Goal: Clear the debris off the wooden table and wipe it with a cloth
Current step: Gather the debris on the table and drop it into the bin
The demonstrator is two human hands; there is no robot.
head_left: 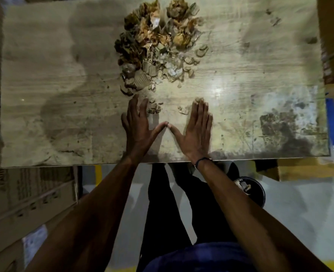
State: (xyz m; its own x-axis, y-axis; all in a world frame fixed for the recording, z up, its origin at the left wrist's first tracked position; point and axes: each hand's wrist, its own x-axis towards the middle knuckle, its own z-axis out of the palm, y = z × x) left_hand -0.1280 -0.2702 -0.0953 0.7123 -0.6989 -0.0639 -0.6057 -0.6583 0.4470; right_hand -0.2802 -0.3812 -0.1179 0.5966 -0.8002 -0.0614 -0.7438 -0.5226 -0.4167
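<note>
Two hands flat on the table (pixel 44 79), one big debris pile (pixel 158 42) further out. Left hand (pixel 137 126) and right hand (pixel 196 128) both lie palm down with fingers straight, thumbs angled in so the tips nearly meet, gripping nothing. A few loose scraps (pixel 154 108) sit between the fingertips; the main pile sits beyond them, toward the far edge. It's crumpled brown paper, corrugated cardboard bits and pale flakes. The wood is stained and scuffed, dark patch near right.
</note>
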